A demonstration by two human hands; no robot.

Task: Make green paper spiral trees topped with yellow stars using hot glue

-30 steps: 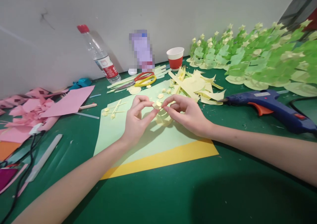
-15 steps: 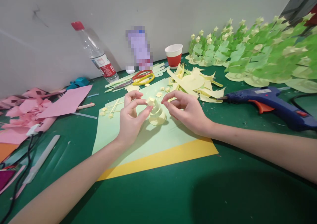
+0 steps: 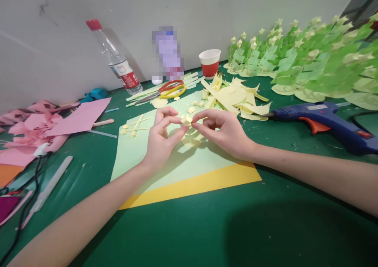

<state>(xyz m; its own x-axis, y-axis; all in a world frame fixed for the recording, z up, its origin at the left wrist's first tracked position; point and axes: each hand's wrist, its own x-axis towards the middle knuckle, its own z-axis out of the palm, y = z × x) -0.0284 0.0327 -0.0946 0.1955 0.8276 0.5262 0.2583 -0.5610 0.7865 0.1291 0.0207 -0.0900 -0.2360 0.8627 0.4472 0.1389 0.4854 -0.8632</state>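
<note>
Between my two hands is a small pale-yellow folded paper star (image 3: 186, 120). My left hand (image 3: 167, 135) pinches its left side with thumb and index finger. The fingertips of my right hand (image 3: 220, 129) are closed on its right edge. Just below the star, a pale paper spiral (image 3: 191, 140) stands on a light-green sheet (image 3: 165, 172), partly hidden by my fingers. More small stars, one of them a loose star (image 3: 191, 110), lie behind my hands. Thin yellow sticks (image 3: 137, 124) with small stars rest on the sheet's left part.
A blue glue gun (image 3: 319, 117) lies at right, below rows of green paper plants (image 3: 313, 62). Yellow scraps (image 3: 236, 95), scissors (image 3: 171, 89), a cup (image 3: 210, 65) and a bottle (image 3: 122, 72) are behind. Pink paper (image 3: 79, 117) and a black cable (image 3: 29, 204) lie left.
My right fingertips have moved left and now touch the star. My left hand and the star have shifted slightly right. The view has shifted a little.
</note>
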